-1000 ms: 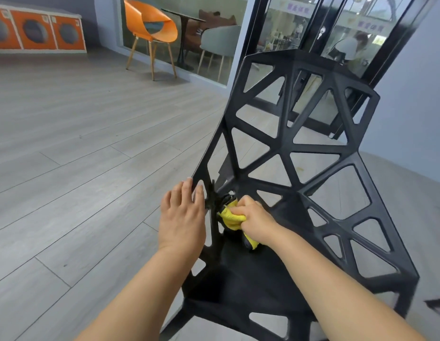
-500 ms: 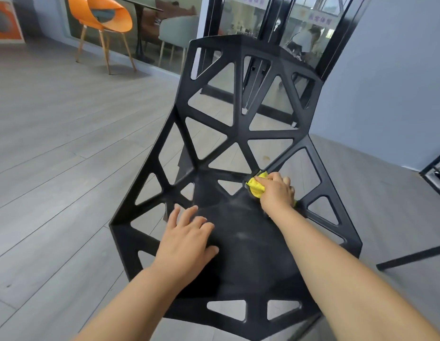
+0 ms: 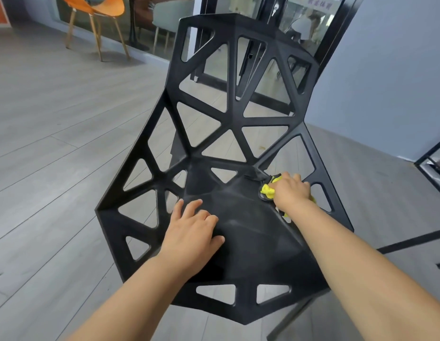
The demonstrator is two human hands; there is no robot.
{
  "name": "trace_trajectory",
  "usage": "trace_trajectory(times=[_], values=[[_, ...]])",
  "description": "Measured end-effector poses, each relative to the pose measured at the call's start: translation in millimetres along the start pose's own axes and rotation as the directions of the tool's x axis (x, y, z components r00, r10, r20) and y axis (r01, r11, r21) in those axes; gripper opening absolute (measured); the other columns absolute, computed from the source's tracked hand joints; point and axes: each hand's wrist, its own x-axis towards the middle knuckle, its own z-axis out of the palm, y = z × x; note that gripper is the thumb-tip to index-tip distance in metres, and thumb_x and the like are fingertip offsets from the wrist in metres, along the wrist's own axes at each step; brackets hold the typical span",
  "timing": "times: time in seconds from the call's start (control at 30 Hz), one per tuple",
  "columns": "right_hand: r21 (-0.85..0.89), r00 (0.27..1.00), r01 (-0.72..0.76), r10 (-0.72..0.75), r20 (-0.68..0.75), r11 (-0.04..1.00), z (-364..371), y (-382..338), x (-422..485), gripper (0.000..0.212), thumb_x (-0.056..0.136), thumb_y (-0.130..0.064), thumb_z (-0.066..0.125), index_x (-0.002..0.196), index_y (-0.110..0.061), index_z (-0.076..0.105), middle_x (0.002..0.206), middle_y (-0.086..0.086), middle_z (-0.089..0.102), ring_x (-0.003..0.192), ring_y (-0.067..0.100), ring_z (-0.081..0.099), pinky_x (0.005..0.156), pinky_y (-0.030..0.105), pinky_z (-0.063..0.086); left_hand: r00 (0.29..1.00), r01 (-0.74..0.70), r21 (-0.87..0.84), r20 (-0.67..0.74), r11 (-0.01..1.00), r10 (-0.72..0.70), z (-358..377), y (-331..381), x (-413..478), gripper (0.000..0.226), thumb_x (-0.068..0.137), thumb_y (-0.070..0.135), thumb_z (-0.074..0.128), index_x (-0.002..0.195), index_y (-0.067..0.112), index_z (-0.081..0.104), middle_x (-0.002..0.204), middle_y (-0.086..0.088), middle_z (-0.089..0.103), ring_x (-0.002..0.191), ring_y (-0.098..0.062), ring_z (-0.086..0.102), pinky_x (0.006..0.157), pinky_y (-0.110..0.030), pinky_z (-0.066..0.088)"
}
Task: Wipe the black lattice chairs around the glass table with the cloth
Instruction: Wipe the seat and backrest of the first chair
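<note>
Reaching forward from the bottom of the view, both bare forearms stretch over the black lattice chair. The left hand lies palm down on the solid seat, fingers straight and slightly spread, holding nothing. Ahead and to the right of it, the right hand curls its fingers round a bunched yellow cloth and presses it onto the seat's far right corner, where a lattice strut meets the seat; much of the cloth is hidden under the palm. Pale dusty smears mark the seat between the hands. Beyond them the chair's back rises as a web of triangular openings, its long axis running up and away from the person. Far past the left hand an orange chair stands on the grey plank floor.
</note>
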Motion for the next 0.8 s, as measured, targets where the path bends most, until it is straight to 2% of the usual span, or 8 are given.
trace_trajectory(times=[0.17,0.23,0.33,0.43,0.53,0.6,0.7,0.8], values=[[-0.141,0.991,-0.072,0.086,0.098,0.987,-15.7,20.5,-28.7,0.047,0.088,-0.012,0.052,0.135,-0.018,0.047,0.135,0.006,0.041,0.127,0.03,0.033,0.096,0.04,0.04,0.999,-0.02,0.057,0.044,0.998,0.018,-8.9,-7.0,-8.3,0.045,0.091,0.049,0.042,0.127,0.024,0.052,0.129,0.006,0.054,0.142,-0.022,0.015,0.114,-0.044,-0.004],[-0.192,0.995,-0.055,0.07,0.076,0.98,-29.6,13.5,-37.2,0.043,0.09,-0.016,0.05,0.132,-0.018,0.049,0.134,0.006,0.045,0.126,0.029,0.035,0.097,0.04,0.039,0.999,0.002,0.061,0.043,0.998,-0.005,-15.7,-16.0,-11.1,0.044,0.091,0.048,0.042,0.125,0.024,0.053,0.128,0.006,0.055,0.142,-0.022,0.017,0.114,-0.045,-0.003],[-0.057,0.992,0.091,-0.095,-0.079,0.994,-40.6,-13.2,-47.9,0.045,0.088,-0.015,0.052,0.13,-0.032,0.052,0.126,0.004,0.047,0.118,0.028,0.038,0.091,0.037,0.036,0.997,0.052,0.061,0.048,0.997,-0.055,-24.3,-25.0,-12.7,0.042,0.091,0.047,0.042,0.124,0.025,0.053,0.129,0.005,0.053,0.141,-0.021,0.017,0.115,-0.046,0.001],[0.115,0.941,0.29,-0.261,-0.214,0.95,-39.2,-60.1,-54.4,0.061,0.085,-0.011,0.058,0.136,-0.04,0.043,0.128,0.004,0.045,0.117,0.029,0.038,0.091,0.036,0.037,0.996,0.079,0.048,0.035,0.996,-0.081,-25.6,-28.3,-11.5,0.04,0.091,0.045,0.043,0.124,0.024,0.052,0.129,0.004,0.053,0.141,-0.022,0.017,0.115,-0.045,0.0],[0.214,0.877,0.471,-0.429,-0.217,0.856,-21.1,-112.6,-53.8,0.066,0.088,-0.008,0.051,0.143,-0.039,0.033,0.143,0.003,0.036,0.124,0.03,0.034,0.1,0.038,0.031,0.994,0.098,0.045,0.033,0.994,-0.1,-21.9,-29.4,-8.6,0.041,0.09,0.044,0.044,0.124,0.024,0.053,0.128,0.004,0.054,0.14,-0.021,0.018,0.114,-0.045,0.001],[0.215,0.85,0.524,-0.489,-0.197,0.824,-9.1,-130.6,-51.4,0.066,0.09,-0.007,0.045,0.145,-0.04,0.029,0.148,0.001,0.032,0.129,0.028,0.031,0.104,0.039,0.027,0.993,0.111,0.043,0.034,0.993,-0.113,-17.4,-31.4,-6.9,0.041,0.089,0.043,0.045,0.124,0.024,0.054,0.128,0.004,0.054,0.139,-0.021,0.019,0.114,-0.045,0.002],[0.245,0.899,0.435,-0.402,-0.174,0.867,-4.7,-114.0,-40.2,0.064,0.093,-0.004,0.04,0.144,-0.041,0.031,0.147,0.001,0.034,0.126,0.029,0.035,0.103,0.036,0.027,0.99,0.128,0.047,0.045,0.991,-0.131,-12.1,-34.5,-6.1,0.039,0.09,0.042,0.045,0.122,0.023,0.054,0.128,0.002,0.054,0.139,-0.022,0.019,0.114,-0.045,0.002],[0.182,0.951,0.3,-0.279,-0.132,0.936,7.6,-72.0,-21.3,0.062,0.094,-0.005,0.039,0.143,-0.043,0.032,0.147,0.002,0.034,0.123,0.03,0.036,0.101,0.036,0.028,0.991,0.128,0.042,0.043,0.991,-0.13,-10.4,-34.7,-6.0,0.037,0.09,0.04,0.045,0.12,0.022,0.055,0.127,0.002,0.055,0.138,-0.023,0.02,0.114,-0.045,0.003]])
